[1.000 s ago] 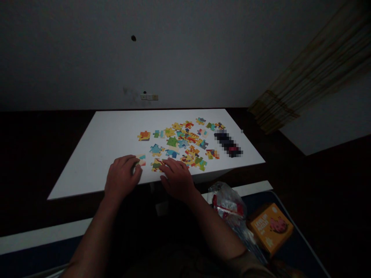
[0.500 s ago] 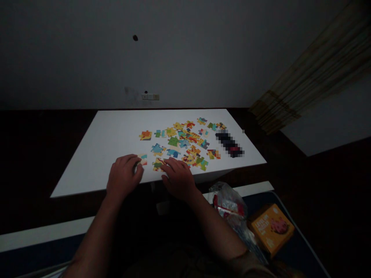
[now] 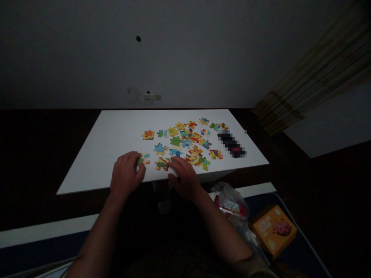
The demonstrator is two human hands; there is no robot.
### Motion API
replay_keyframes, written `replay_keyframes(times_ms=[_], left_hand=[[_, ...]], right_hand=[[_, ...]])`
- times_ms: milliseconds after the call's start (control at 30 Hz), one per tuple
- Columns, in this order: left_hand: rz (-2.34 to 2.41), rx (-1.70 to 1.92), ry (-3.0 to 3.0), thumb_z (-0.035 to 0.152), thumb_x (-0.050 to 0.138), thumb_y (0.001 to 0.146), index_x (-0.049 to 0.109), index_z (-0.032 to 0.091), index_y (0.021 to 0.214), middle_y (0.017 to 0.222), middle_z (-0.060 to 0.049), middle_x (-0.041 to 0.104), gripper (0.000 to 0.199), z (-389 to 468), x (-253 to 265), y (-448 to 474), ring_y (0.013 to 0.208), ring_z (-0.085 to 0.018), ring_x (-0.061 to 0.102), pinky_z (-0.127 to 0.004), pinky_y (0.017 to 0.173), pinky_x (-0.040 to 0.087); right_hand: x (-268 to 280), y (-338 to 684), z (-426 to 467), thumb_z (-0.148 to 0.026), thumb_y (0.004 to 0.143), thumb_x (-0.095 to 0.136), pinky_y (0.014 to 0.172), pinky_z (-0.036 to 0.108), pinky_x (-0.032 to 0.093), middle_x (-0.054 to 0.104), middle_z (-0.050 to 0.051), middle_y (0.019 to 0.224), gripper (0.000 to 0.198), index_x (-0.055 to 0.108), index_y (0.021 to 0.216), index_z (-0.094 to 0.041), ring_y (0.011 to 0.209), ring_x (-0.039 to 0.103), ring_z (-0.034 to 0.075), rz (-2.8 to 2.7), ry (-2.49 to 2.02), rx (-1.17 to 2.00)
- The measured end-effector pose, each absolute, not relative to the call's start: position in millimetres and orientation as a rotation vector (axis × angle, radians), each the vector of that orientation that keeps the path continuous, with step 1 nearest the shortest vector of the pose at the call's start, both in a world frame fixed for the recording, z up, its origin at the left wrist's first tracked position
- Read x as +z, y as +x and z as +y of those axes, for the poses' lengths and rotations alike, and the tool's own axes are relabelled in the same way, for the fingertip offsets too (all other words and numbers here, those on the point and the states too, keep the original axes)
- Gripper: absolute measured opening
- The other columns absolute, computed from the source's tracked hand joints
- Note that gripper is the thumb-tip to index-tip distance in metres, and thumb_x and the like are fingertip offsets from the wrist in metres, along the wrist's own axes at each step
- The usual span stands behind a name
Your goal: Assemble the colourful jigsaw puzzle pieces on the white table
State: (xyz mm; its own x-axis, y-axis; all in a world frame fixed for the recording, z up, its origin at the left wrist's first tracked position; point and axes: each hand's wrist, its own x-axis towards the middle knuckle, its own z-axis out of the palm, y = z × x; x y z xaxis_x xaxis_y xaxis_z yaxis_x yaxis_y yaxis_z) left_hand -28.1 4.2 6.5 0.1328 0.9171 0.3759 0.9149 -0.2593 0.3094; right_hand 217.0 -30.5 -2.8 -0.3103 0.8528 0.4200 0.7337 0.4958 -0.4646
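Two hands at the near edge of the white tabletop (image 3: pixel 95 162), just below the middle of the frame. Left hand (image 3: pixel 126 173) curls over the left end of a pale puzzle piece (image 3: pixel 145 158); can't tell if it's actually pinching it. Right hand (image 3: pixel 185 177) has its thumb and fingers apart, fingertips right by the edge of a green-and-yellow piece (image 3: pixel 161 164) lying flat, center frame. Loose pile of other pieces (image 3: pixel 175 141) sits just beyond, some overlapping. Orange puzzle box (image 3: pixel 274 231) and crinkly plastic bag (image 3: pixel 232 206) are lower right.
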Motion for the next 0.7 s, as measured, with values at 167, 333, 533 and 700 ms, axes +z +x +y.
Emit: replay_keyframes(times_ms=[167, 333, 533, 700], left_hand=[[2.07, 1.232, 2.087, 0.021, 0.047, 0.084, 0.056, 0.017, 0.108, 0.112, -0.011, 0.061, 0.025, -13, -1, -40, 0.11, -0.025, 0.055, -0.044, 0.098, 0.045], [2.013, 1.28, 2.081, 0.018, 0.049, 0.083, 0.06, 0.021, 0.09, 0.096, -0.008, 0.067, 0.013, -42, -24, -53, 0.098, -0.022, 0.061, -0.041, 0.09, 0.048], [2.001, 1.176, 2.13, 0.018, 0.051, 0.081, 0.065, 0.024, 0.09, 0.106, -0.007, 0.07, 0.017, -57, -41, -53, 0.107, -0.026, 0.06, -0.047, 0.094, 0.043], [1.961, 1.177, 2.181, 0.02, 0.051, 0.084, 0.065, 0.026, 0.091, 0.109, -0.005, 0.07, 0.017, -59, -45, -55, 0.108, -0.026, 0.06, -0.048, 0.095, 0.041]], right_hand=[[2, 296, -25, -0.022, 0.092, 0.039, 0.103, 0.045, 0.041, 0.061, 0.009, 0.124, 0.036, 0.056, 0.124, -0.022, 0.119, 0.052, 0.023, -1.847, -1.478, 0.061], [-17, 379, -16, -0.031, 0.09, 0.041, 0.105, 0.054, 0.037, 0.05, 0.011, 0.141, 0.049, 0.048, 0.138, -0.022, 0.129, 0.044, 0.03, -2.131, -1.709, 0.0], [-29, 405, -8, -0.037, 0.09, 0.038, 0.1, 0.052, 0.04, 0.052, 0.009, 0.138, 0.048, 0.053, 0.134, -0.026, 0.124, 0.048, 0.031, -2.217, -1.775, 0.072], [-26, 404, 4, -0.035, 0.086, 0.045, 0.095, 0.053, 0.038, 0.061, 0.018, 0.118, 0.043, 0.061, 0.123, -0.023, 0.112, 0.053, 0.033, -2.173, -1.793, 0.087]])
